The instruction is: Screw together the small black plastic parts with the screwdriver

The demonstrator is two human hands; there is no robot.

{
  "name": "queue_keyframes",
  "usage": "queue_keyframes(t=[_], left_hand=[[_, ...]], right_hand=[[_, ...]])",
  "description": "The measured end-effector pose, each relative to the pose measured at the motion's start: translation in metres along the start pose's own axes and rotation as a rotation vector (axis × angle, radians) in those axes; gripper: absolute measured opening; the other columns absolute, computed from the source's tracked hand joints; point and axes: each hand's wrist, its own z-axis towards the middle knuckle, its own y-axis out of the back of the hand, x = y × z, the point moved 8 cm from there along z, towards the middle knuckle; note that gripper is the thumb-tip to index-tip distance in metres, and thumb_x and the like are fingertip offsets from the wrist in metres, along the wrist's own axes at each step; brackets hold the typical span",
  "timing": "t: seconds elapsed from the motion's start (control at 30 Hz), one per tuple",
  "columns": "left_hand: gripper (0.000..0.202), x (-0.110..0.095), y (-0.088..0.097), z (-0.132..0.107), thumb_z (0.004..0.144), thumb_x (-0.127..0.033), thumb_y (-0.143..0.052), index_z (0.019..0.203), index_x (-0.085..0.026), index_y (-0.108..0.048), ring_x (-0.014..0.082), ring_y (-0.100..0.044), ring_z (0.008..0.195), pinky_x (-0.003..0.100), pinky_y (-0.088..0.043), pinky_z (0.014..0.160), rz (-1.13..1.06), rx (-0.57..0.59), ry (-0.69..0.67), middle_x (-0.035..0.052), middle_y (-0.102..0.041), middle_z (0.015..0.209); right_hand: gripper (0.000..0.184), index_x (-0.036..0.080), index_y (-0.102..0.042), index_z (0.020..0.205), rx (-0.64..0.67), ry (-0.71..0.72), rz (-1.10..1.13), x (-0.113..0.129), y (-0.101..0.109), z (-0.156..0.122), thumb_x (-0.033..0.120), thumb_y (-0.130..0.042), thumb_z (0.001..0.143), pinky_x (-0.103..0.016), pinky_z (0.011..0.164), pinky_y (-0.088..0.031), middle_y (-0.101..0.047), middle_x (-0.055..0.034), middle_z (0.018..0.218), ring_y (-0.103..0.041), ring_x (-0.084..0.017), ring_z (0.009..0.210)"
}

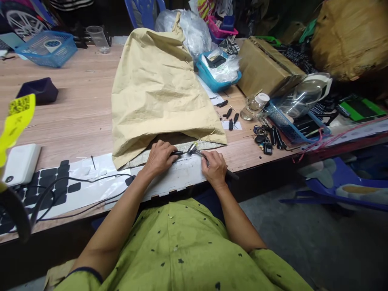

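My right hand (215, 166) is closed around the handle of a small hammer (192, 148). Its metal head points left, just above the work surface, and the dark end of the handle sticks out past my wrist. My left hand (161, 156) pinches a small black piece (179, 152) close to the hammer head. What kind of piece it is cannot be made out, as the fingers cover part of it. Both hands are over a white board (178, 178) at the table's front edge. Behind them a beige cloth sack (157, 89) lies with its mouth towards me.
Several black key-like pieces (230, 123) lie right of the sack, near a glass jar (254, 107) and a blue basket (291, 121). Black cable (91, 180) crosses the left side, beside a white box (22, 163). Further back are a cardboard box (266, 66) and a teal basket (216, 84).
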Motion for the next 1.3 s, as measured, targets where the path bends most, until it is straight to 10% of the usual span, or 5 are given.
queue_keyframes(t=[0.37,0.73,1.3], left_hand=[[0.019,0.012,-0.017,-0.03,0.09,-0.03,-0.065,0.105,-0.025,-0.075,0.0246,-0.054,0.093,0.04,-0.042,0.087,-0.285,-0.156,0.064,0.0047,-0.068,0.094],[0.02,0.013,-0.021,-0.029,0.09,-0.034,-0.067,0.104,-0.025,-0.079,0.0238,-0.052,0.087,0.041,-0.042,0.084,-0.283,-0.153,0.04,0.0052,-0.068,0.087],[0.02,0.007,-0.02,-0.028,0.087,-0.029,-0.065,0.101,-0.028,-0.08,0.0243,-0.053,0.09,0.042,-0.042,0.086,-0.301,-0.107,0.058,0.0049,-0.067,0.088]], right_hand=[[0.022,0.024,-0.075,0.106,0.02,0.024,0.123,-0.007,0.004,0.007,0.023,-0.055,0.096,-0.035,0.077,-0.048,-0.069,-0.0068,0.089,-0.059,-0.023,0.083],[0.025,0.025,-0.072,0.112,0.113,0.039,0.514,0.025,0.025,0.007,0.028,-0.051,0.1,-0.034,0.081,-0.057,-0.075,-0.0064,0.096,-0.07,-0.021,0.09],[0.027,0.025,-0.073,0.113,0.281,0.161,0.529,0.052,0.012,0.001,0.026,-0.05,0.1,-0.033,0.081,-0.058,-0.075,-0.006,0.094,-0.07,-0.02,0.088]])
